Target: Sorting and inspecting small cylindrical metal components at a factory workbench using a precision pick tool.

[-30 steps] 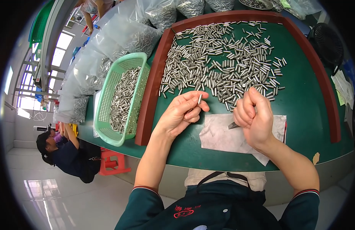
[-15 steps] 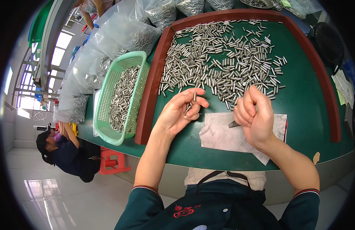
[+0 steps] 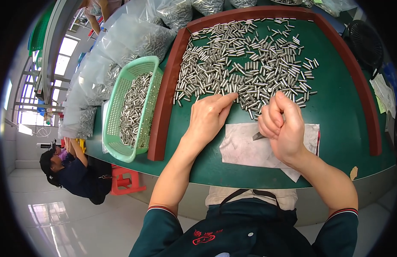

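My left hand is palm down at the near edge of a spread of short silver metal pins. Its index finger reaches onto the pins, with the thumb bent below; the other fingers curl under, so anything they hold is hidden. My right hand is closed in a fist, thumb up, over a pale stained cloth. From the fist's lower left pokes the end of a dark grey flat metal piece; the rest is covered by the fingers.
A dark red raised frame borders the pins on the green tabletop. Left of it stands a green perforated basket of pins. Clear bags of pins line the back left; a black fan stands right. A person sits left.
My left hand has turned from palm up, with pins showing between its fingers, to palm down, its index finger now at the pins. My right hand keeps its grip, nearly still.
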Tool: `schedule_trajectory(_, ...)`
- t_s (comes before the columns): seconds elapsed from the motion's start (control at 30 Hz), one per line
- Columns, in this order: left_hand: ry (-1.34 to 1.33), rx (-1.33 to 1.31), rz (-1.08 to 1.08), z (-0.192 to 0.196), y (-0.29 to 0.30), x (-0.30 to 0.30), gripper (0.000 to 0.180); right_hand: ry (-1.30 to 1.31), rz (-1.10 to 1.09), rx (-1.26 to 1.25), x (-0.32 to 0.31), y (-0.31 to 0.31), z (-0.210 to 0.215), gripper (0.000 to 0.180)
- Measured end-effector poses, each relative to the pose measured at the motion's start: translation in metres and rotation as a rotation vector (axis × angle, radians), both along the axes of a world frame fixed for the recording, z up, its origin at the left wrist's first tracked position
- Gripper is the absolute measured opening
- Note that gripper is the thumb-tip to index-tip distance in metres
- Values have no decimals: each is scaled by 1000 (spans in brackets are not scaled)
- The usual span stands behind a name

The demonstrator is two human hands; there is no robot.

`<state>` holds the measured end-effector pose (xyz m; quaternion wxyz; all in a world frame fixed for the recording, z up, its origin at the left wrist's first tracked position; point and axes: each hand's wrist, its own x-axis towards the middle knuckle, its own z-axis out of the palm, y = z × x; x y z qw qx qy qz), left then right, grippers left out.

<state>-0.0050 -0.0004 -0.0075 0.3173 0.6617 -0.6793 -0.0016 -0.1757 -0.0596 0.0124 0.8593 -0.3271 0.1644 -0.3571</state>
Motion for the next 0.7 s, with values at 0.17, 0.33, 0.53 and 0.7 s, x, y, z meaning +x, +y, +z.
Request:
schedule_trajectory(0.17, 36, 98, 82, 5, 2, -3, 8, 9, -1, 15, -1, -2, -1, 41)
schedule_trajectory(0.33, 137, 283, 123, 14, 7, 1, 8, 2, 2, 30, 0, -4, -1, 41)
schedule_trajectory(0.53, 1221, 387, -48, 14, 20, 12, 9, 12, -8, 40, 1, -4, 0, 41)
schedule_trajectory(0.7, 1706, 430, -164, 7, 21, 23, 7, 65, -19, 7, 2, -4, 0, 42)
